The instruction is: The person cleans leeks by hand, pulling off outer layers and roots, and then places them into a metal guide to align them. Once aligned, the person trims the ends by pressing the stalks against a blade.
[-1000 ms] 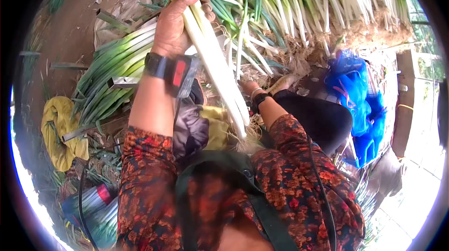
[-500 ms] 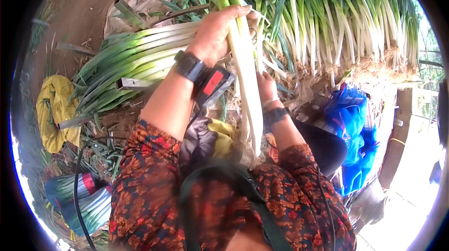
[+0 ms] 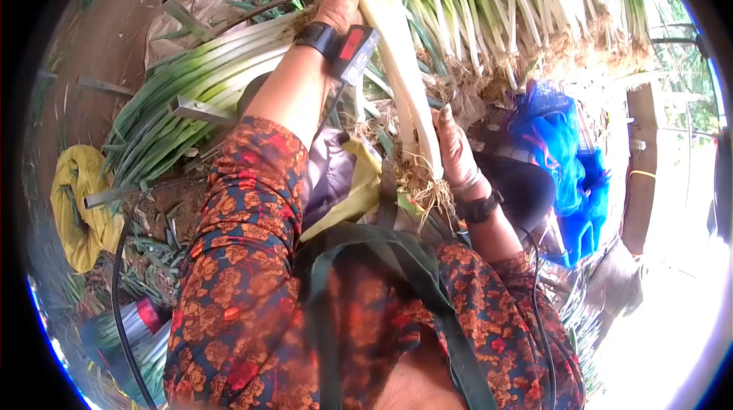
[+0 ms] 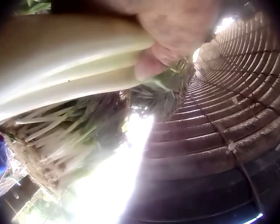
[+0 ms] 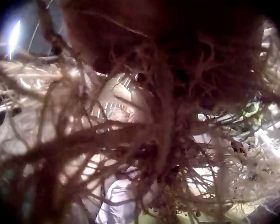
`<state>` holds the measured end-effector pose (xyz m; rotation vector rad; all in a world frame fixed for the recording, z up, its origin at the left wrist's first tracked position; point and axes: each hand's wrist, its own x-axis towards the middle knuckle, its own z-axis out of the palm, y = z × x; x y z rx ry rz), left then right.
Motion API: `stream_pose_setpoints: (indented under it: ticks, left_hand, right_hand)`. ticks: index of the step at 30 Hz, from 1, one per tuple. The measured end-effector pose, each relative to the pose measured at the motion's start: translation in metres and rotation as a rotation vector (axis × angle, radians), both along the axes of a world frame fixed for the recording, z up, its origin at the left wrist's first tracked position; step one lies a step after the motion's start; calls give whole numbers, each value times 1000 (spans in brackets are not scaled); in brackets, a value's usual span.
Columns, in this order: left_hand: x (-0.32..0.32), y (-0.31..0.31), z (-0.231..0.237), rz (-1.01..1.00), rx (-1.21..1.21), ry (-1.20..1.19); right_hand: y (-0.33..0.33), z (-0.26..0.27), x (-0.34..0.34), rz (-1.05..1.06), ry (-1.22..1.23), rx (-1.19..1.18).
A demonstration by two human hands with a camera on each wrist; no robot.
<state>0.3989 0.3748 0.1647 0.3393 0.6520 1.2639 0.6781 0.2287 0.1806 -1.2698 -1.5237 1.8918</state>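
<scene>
White-stemmed leeks (image 3: 405, 74) slant down in the head view, roots (image 3: 427, 185) at their lower end. The left hand (image 3: 341, 1) grips them high up, near the green part; the left wrist view shows its fingers (image 4: 177, 32) curled against the pale stems (image 4: 60, 65). Beside the lower stems, just above the roots, the right hand (image 3: 456, 154) lies with straight fingers pointing up, touching the stem's side. Tangled roots (image 5: 163, 126) fill the right wrist view, and a dark blurred shape at its top hides the fingers.
Rooted leeks (image 3: 527, 20) lie in a wide row at upper right. Another leek pile (image 3: 191, 97) rests among metal bars (image 3: 200, 110) on the left. A yellow cloth (image 3: 76, 208) is at far left, a blue bag (image 3: 561, 158) at right. Cables hang by both arms.
The right hand has come from behind the leeks to beside their root end. The left hand, still gripping, first moved right, then slightly up and left; the roots have risen from the lap.
</scene>
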Motion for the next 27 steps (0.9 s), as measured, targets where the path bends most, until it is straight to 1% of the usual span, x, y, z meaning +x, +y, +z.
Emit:
stream_pose_setpoints:
  ticks: [3, 4, 5, 7, 8, 9, 11, 13, 14, 15, 16, 17, 18, 19, 20, 21, 23, 24, 25, 26, 27]
  left_hand:
    - [8, -8, 6, -24, 92, -23]
    - [11, -9, 7, 13, 79, -33]
    - [15, -8, -1, 88, 70, -28]
    - [15, -9, -11, 119, 62, 33]
    - [17, -12, -7, 151, 36, 15]
    - [21, -17, -3, 184, 8, -7]
    - [24, -22, -5, 211, 11, 34]
    - [22, -15, -18, 204, 44, 51]
    - [21, -18, -10, 219, 27, 28]
    - [20, -19, -2, 255, 42, -45]
    - [16, -17, -3, 264, 94, -27]
    - [10, -15, -3, 272, 142, -8]
    - [4, -12, -3, 304, 202, 1]
    - [-3, -2, -6, 330, 209, -39]
    - [-14, -5, 4, 358, 187, -40]
    - [-27, -8, 14, 385, 162, -40]
    - [-56, -2, 21, 458, 249, -166]
    - [-73, -1, 26, 549, 312, -92]
    - [-92, 0, 33, 635, 374, -15]
    - [-112, -12, 48, 522, 384, -105]
    - [-133, -33, 76, 524, 406, -104]
  right_hand:
    - [-5, 18, -3, 112, -93, 142]
    - [-14, 21, -8, 130, 7, 138]
    - [-15, 32, -11, 193, -65, -48]
    - [-19, 8, -11, 124, 211, -191]
    - [-27, 38, -24, 84, 278, -177]
    - [-35, 36, -28, 6, 332, -304]
    - [-40, 20, -20, 44, 314, -210]
    - [-40, 25, -13, 88, 277, -205]
    - [-41, 57, -17, 119, 190, -323]
    - [-43, 65, -19, 97, 128, -161]
    - [-43, 73, -18, 123, 109, -151]
    - [-44, 81, -14, 147, 90, -144]
    - [-45, 91, -13, 145, 87, -188]
    - [-46, 100, -14, 143, 84, -232]
    - [-47, 105, -13, 140, 80, -281]
    - [-46, 103, -11, 174, 165, -321]
    - [-42, 107, -18, 188, 76, -200]
    - [-32, 103, -22, 231, 16, -168]
    - [-22, 104, -32, 285, -43, -78]
    - [-12, 103, -44, 280, -24, -87]
    - [-3, 109, -62, 307, -26, -15]
